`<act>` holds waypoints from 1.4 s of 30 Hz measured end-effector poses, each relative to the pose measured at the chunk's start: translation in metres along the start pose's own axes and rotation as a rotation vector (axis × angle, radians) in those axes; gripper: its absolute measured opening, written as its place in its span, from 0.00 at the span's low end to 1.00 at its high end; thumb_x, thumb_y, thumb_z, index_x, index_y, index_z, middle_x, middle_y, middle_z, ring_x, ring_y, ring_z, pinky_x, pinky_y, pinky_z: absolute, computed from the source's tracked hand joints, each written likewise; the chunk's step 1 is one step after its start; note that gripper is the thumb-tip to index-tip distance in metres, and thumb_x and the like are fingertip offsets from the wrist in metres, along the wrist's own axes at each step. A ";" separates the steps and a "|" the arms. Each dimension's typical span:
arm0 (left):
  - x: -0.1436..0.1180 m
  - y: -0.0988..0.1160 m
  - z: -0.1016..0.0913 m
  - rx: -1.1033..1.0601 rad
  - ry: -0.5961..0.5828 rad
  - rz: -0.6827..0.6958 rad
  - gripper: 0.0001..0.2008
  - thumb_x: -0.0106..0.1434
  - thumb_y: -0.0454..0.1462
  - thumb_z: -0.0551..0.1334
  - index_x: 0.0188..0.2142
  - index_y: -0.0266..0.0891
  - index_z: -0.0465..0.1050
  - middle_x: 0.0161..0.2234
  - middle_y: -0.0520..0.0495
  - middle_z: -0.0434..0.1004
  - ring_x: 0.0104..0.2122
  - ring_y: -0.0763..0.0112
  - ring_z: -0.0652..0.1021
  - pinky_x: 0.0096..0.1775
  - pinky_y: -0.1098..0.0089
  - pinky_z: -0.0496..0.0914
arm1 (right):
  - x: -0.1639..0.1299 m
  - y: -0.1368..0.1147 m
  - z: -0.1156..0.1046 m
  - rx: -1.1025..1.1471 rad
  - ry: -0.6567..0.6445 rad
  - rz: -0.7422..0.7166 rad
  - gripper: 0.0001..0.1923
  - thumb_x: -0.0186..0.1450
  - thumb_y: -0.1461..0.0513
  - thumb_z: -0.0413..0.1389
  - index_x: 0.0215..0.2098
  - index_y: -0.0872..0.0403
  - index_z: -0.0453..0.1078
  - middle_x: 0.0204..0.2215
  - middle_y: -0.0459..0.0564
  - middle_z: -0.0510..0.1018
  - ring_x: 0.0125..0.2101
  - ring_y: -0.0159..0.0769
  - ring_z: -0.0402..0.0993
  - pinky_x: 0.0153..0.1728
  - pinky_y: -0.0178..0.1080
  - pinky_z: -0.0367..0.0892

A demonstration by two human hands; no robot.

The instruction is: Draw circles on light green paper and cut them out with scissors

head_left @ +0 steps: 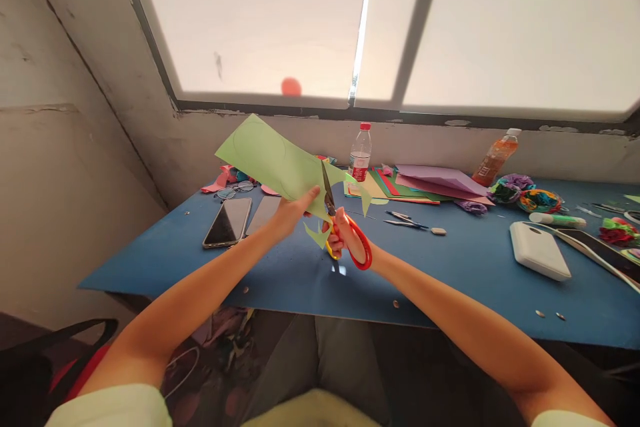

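Observation:
A sheet of light green paper (265, 154) with faint curved pencil lines is raised above the table, gripped at its lower edge by my left hand (295, 210). My right hand (343, 234) is closed around scissors (357, 244) with red and yellow handles. Their blades point up and away from me, at the right part of the sheet. Cut strips of the green paper dangle around the blades and beside my right fingers. Part of the lower blade is hidden behind the paper.
A smartphone (227, 222) and glasses (235, 190) lie left on the blue table (300, 294). Behind stand a red-capped bottle (361, 154) and an orange drink bottle (496, 157), with coloured paper (435, 180) between. A compass (405, 219), eraser (439, 231) and white power bank (539, 250) lie right.

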State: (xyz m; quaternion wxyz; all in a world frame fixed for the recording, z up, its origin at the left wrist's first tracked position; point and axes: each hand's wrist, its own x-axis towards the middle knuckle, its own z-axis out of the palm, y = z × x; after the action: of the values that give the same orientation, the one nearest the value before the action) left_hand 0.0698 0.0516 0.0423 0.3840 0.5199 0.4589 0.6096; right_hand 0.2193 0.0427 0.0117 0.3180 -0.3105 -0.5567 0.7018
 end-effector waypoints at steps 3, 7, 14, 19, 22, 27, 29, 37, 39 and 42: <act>0.000 -0.002 0.001 0.026 0.003 0.016 0.16 0.51 0.48 0.66 0.28 0.38 0.70 0.23 0.50 0.71 0.21 0.74 0.69 0.20 0.72 0.63 | -0.001 0.002 0.000 -0.004 0.002 -0.035 0.30 0.54 0.35 0.48 0.29 0.52 0.57 0.15 0.36 0.48 0.15 0.23 0.44 0.17 0.31 0.46; -0.001 -0.001 0.002 0.023 0.026 0.031 0.15 0.50 0.47 0.66 0.28 0.37 0.71 0.24 0.50 0.72 0.21 0.74 0.70 0.20 0.73 0.63 | -0.002 0.002 -0.003 -0.032 -0.041 -0.086 0.29 0.58 0.36 0.44 0.30 0.53 0.58 0.16 0.39 0.56 0.14 0.25 0.51 0.18 0.33 0.52; 0.005 0.003 -0.003 0.040 0.020 0.037 0.14 0.49 0.45 0.67 0.30 0.37 0.72 0.25 0.49 0.74 0.22 0.73 0.71 0.19 0.73 0.64 | 0.005 0.004 -0.012 -0.108 -0.095 -0.090 0.35 0.53 0.31 0.41 0.31 0.52 0.64 0.17 0.45 0.64 0.14 0.30 0.59 0.18 0.37 0.56; 0.007 -0.002 -0.006 0.082 -0.021 0.076 0.15 0.51 0.47 0.66 0.30 0.37 0.72 0.25 0.49 0.73 0.22 0.73 0.70 0.20 0.73 0.64 | 0.006 0.006 -0.017 -0.121 -0.120 -0.108 0.36 0.53 0.31 0.40 0.33 0.52 0.67 0.25 0.50 0.69 0.19 0.31 0.62 0.21 0.37 0.58; 0.004 0.000 -0.006 0.089 -0.045 0.087 0.16 0.52 0.48 0.65 0.32 0.38 0.73 0.28 0.48 0.74 0.24 0.72 0.72 0.20 0.73 0.64 | 0.007 0.005 -0.020 -0.162 -0.155 -0.115 0.38 0.52 0.31 0.40 0.35 0.52 0.68 0.30 0.53 0.72 0.25 0.35 0.66 0.23 0.38 0.61; -0.002 0.004 -0.003 0.087 -0.045 0.074 0.16 0.52 0.48 0.65 0.32 0.39 0.73 0.29 0.48 0.76 0.26 0.68 0.74 0.24 0.71 0.66 | 0.005 0.000 -0.015 -0.151 -0.119 -0.197 0.36 0.54 0.32 0.41 0.35 0.52 0.67 0.31 0.54 0.71 0.31 0.39 0.68 0.25 0.38 0.63; -0.003 0.002 -0.001 0.067 -0.005 0.078 0.14 0.51 0.47 0.66 0.32 0.40 0.73 0.31 0.48 0.77 0.29 0.67 0.75 0.27 0.69 0.68 | 0.003 -0.002 -0.012 -0.163 -0.099 -0.221 0.36 0.55 0.32 0.39 0.35 0.53 0.67 0.27 0.52 0.69 0.27 0.36 0.66 0.25 0.39 0.63; -0.006 0.000 0.004 0.013 0.064 0.057 0.15 0.51 0.45 0.66 0.36 0.41 0.73 0.34 0.47 0.77 0.32 0.66 0.76 0.30 0.69 0.68 | -0.002 -0.010 -0.004 -0.214 -0.096 -0.213 0.37 0.56 0.32 0.37 0.30 0.55 0.64 0.21 0.47 0.64 0.21 0.31 0.63 0.24 0.37 0.64; -0.007 0.004 0.004 0.000 0.011 0.019 0.15 0.51 0.46 0.66 0.35 0.39 0.73 0.32 0.47 0.77 0.30 0.67 0.75 0.28 0.69 0.67 | -0.002 -0.009 -0.004 -0.188 -0.069 -0.214 0.36 0.55 0.32 0.39 0.28 0.55 0.63 0.21 0.46 0.64 0.21 0.31 0.63 0.24 0.37 0.64; -0.008 0.006 0.004 -0.016 -0.046 -0.017 0.15 0.51 0.47 0.66 0.32 0.39 0.73 0.29 0.48 0.76 0.26 0.69 0.74 0.25 0.70 0.65 | -0.001 -0.006 -0.004 -0.150 -0.059 -0.228 0.34 0.55 0.33 0.41 0.23 0.54 0.62 0.18 0.45 0.63 0.19 0.30 0.62 0.23 0.36 0.64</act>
State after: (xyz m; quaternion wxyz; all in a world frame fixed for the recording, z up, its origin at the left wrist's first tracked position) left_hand 0.0749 0.0433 0.0460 0.4036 0.5270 0.4494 0.5978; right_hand 0.2235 0.0454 0.0167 0.3551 -0.2471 -0.6485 0.6264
